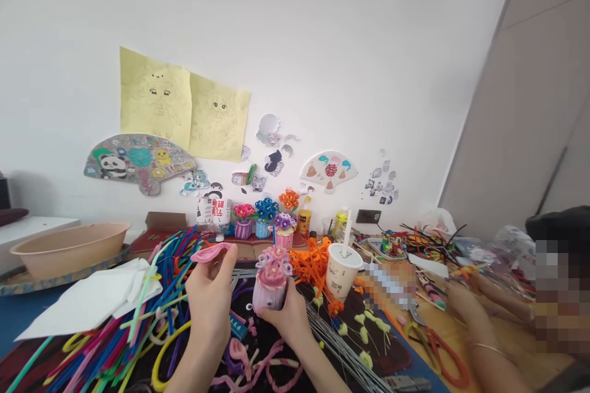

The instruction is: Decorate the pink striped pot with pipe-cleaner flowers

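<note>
My left hand is raised and closed, with a flat pink fuzzy loop pinched at its fingertips. Close to its right, my right hand grips a small flowerpot made of pink and lilac pipe cleaners, topped by pink and lilac flowers. The pot is upright, and its base is partly covered by my thumb. Below and between my hands lie curled pink and purple pipe cleaners and a small blue packet on the dark mat. Behind the held pot stands another pot with purple flowers.
Bundles of coloured pipe cleaners cover the left side, beside white sheets and a tan basin. A lidded cup with a straw, grey wires and orange-handled scissors lie rightward. Another person's hands work at right.
</note>
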Motion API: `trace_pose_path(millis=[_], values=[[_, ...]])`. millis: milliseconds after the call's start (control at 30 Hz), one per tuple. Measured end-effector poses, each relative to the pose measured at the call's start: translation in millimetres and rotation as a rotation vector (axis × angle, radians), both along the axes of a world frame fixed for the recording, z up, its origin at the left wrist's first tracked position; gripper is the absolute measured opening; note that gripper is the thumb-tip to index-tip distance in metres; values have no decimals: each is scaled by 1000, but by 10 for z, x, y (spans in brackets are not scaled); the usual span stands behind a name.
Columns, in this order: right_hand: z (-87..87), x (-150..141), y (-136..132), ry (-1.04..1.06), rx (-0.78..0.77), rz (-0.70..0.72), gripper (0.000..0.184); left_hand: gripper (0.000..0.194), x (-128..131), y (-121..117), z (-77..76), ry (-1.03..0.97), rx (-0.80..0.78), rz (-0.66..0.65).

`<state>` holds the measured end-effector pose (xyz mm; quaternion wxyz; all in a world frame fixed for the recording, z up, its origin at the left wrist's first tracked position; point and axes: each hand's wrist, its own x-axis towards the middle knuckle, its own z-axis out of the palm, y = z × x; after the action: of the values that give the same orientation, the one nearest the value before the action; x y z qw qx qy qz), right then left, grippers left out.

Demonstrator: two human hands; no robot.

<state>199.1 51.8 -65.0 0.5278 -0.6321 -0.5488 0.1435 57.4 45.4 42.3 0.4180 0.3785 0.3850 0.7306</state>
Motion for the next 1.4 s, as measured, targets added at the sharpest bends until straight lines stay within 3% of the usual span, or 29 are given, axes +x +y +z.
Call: trace_pose_path(millis=[167,333,433,700,900,1100,1400], values=[[216,-3,5,45,-4,36,54,47,-167,138,-114,42,-15,68],[450,-121,39,319,51,264,57,50,-245,122,-124,39,-26,-19],[502,-232,14,418,67,308,64,50,-289,62,-111,25,-32,-42],[500,-378,-200,451,104,398,64,44,-375,-10,-149,-23,-41,-15],[438,-377,-244,431,141,348,59,49,-295,-71,-130,-66,-43,-26],[385,-391,-255,391,155,394,60,43,-208,-83,-175,-101,-21,-57],[320,-413,-253,403,157,484,66,42,-234,-48,-265,66,-15,2]])
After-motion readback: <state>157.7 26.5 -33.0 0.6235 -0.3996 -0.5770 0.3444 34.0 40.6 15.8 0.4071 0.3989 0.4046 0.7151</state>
